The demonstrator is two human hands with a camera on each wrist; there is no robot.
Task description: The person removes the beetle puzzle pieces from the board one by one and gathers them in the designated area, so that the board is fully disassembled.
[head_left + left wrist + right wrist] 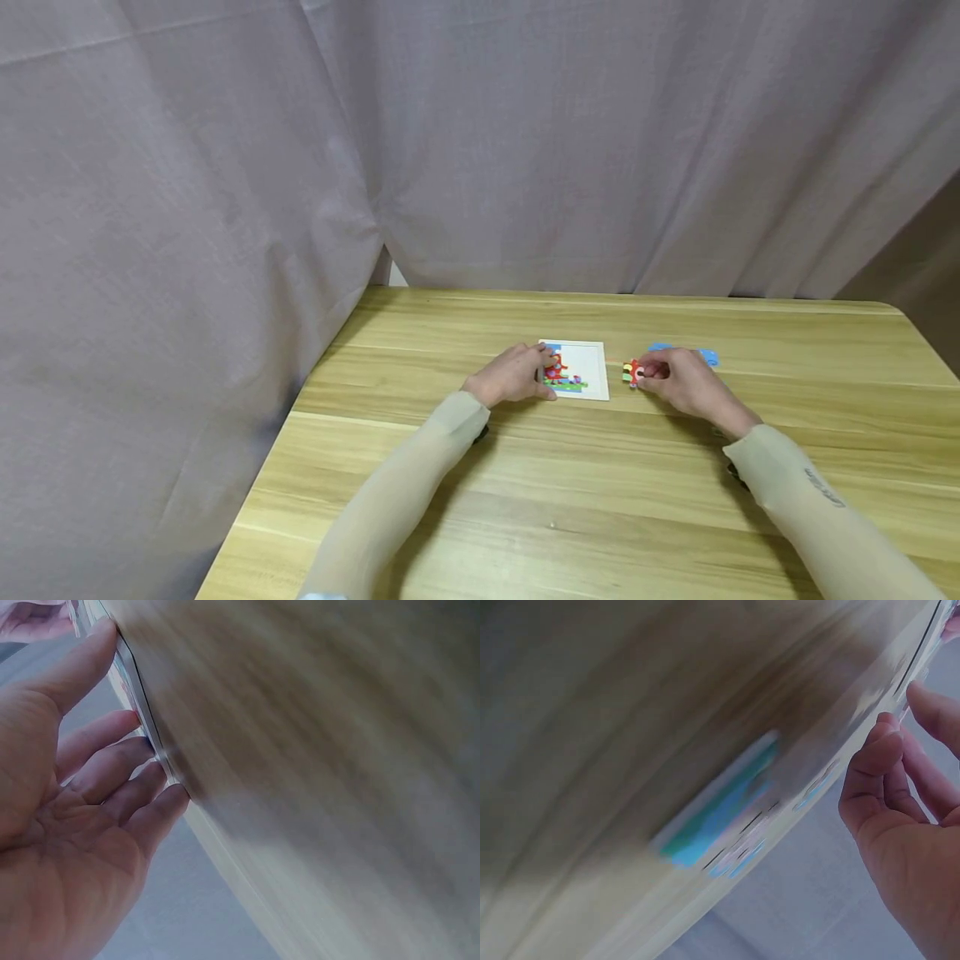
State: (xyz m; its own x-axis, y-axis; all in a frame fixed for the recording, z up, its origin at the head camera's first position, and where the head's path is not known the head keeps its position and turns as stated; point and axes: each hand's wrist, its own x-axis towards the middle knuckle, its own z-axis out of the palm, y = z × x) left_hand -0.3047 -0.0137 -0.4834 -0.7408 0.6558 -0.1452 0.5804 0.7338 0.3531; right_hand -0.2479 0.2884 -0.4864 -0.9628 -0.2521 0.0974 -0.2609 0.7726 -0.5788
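Your left hand [516, 375] rests relaxed on the white puzzle board's [588, 367] left edge while your right hand [678, 379] pinches a red puzzle piece [633, 372] just right of it.

table [600, 483]: light wood grain, smooth, faint sheen | curtain [225, 167]: matt grey cloth | sleeves [420, 475]: thin beige fabric

Both wrist views smear the light wooden desk [337, 787] into streaks. In the head view, the right hand [678, 379] covers part of the small red-and-yellow puzzle piece [632, 372], its picture too small to tell.
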